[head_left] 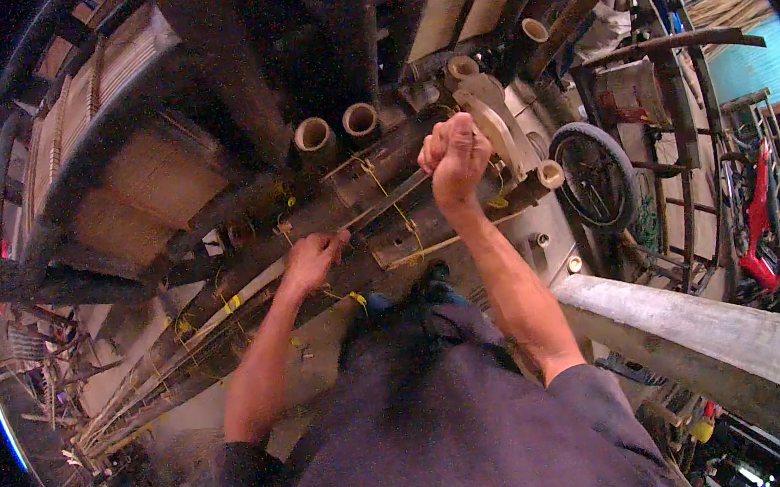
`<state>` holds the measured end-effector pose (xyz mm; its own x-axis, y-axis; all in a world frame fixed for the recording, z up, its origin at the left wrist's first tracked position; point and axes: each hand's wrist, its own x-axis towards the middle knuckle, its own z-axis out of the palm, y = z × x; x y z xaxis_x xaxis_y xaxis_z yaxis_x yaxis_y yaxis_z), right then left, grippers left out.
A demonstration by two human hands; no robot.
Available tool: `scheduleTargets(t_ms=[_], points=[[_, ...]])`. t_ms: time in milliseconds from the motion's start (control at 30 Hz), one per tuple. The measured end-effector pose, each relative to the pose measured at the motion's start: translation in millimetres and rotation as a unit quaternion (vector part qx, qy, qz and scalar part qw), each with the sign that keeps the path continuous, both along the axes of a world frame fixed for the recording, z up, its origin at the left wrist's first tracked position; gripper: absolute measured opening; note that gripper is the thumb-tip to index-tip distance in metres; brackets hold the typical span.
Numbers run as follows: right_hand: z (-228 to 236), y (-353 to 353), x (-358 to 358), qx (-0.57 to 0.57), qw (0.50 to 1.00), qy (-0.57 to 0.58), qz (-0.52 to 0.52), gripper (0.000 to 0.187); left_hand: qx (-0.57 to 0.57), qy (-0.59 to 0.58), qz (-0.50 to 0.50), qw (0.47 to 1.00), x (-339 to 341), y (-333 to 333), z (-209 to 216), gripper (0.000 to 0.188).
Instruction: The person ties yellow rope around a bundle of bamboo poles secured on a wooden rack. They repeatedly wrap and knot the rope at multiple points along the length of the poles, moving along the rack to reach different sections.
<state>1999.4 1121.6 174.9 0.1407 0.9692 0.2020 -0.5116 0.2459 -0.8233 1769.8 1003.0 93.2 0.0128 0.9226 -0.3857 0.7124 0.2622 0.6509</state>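
Note:
A long, thin pale strip (381, 209), which looks like split bamboo or cane, runs slantwise before me. My left hand (313, 259) is closed on it near the middle, fingers curled. Farther up and to the right, my right hand (456, 152) makes a fist at the strip's upper end; the fingers hide the grip itself. Below both hands lie dark poles (449, 229) bound with thin yellow ties (415, 227). Just beyond the right fist is a curved light-coloured wooden piece (494, 137).
Hollow bamboo-like pole ends (314, 135) stick up beyond my hands. A dark-framed seat (139, 187) with woven panels fills the upper left. At the right are a bicycle wheel (594, 176), a pale concrete beam (693, 319) and a red vehicle part (759, 220). Several long strips fan out lower left.

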Motion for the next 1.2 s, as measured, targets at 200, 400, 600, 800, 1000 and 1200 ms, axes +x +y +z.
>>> scheduleTargets(t_ms=[200,400,600,800,1000,1200], points=[[-79.3,-30.1,77.3,-0.205,0.928,-0.297,0.092,0.030,0.066,-0.046,-0.052,0.995,2.1,5.1,32.1,0.029],[-171.8,-183.0,148.8,-0.276,0.796,-0.389,0.373,0.050,0.228,0.118,-0.074,0.964,25.9,18.4,14.3,0.021],[-107.3,-121.8,44.3,-0.341,0.788,-0.177,0.482,0.041,0.169,0.138,-0.125,0.968,44.2,34.0,31.0,0.025],[79.3,-22.5,58.4,0.233,0.693,-0.612,0.302,0.005,0.100,0.193,-0.010,0.976,74.7,17.9,-6.6,0.029],[27.1,85.4,-124.0,0.384,0.606,-0.547,0.433,0.029,0.322,0.177,0.159,0.916,102.4,33.9,-15.9,0.013],[-136.1,128.7,-72.5,0.125,0.617,-0.731,0.265,0.037,0.373,0.133,0.150,0.906,105.3,36.0,-11.8,0.016]])
